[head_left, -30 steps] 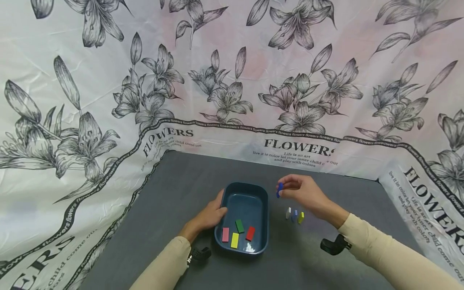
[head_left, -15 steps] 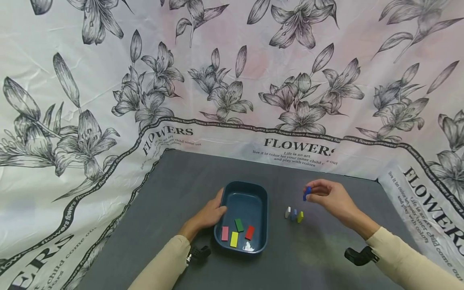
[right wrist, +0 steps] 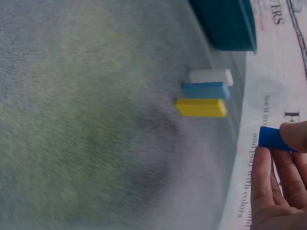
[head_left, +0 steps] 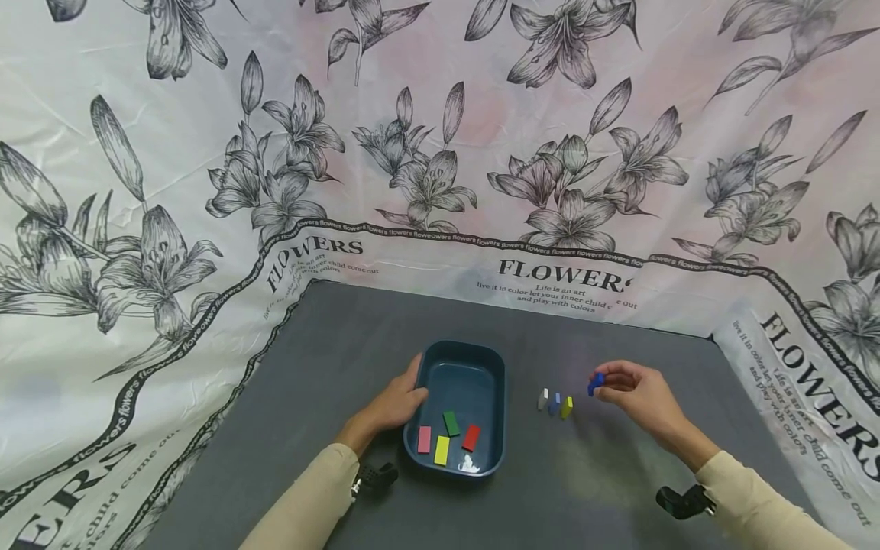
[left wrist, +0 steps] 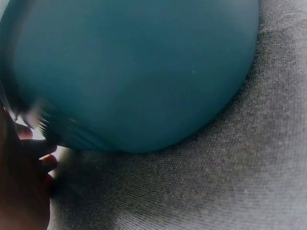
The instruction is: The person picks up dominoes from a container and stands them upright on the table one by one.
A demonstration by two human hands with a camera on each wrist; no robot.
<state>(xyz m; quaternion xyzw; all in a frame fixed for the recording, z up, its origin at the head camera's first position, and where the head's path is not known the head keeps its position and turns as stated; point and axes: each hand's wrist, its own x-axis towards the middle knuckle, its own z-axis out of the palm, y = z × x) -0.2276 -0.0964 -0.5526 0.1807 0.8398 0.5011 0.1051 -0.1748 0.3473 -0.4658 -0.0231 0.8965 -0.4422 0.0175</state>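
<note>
Between thumb and fingers, my right hand (head_left: 639, 393) pinches a dark blue block (head_left: 595, 384), held above the table right of a short row of standing blocks. That row has a white block (head_left: 543, 399), a light blue block (head_left: 554, 403) and a yellow block (head_left: 567, 408), upright and side by side. My left hand (head_left: 397, 399) grips the left wall of a dark teal tray (head_left: 499, 397), thumb over the rim. Inside the tray lie a pink block (head_left: 424, 439), a yellow block (head_left: 441, 451), a green block (head_left: 450, 423) and a red block (head_left: 470, 438). The left wrist view shows mostly the tray's outer side (left wrist: 144, 86).
A dark grey cloth covers the table (head_left: 550, 489). Behind and beside it hangs a white curtain (head_left: 426, 260) printed with flowers and lettering. Each wrist carries a black camera mount, such as the right one (head_left: 684, 503).
My right hand has moved right, then slightly lower, carrying the dark blue block from beside the tray past the standing row. The left hand keeps its hold on the tray.
</note>
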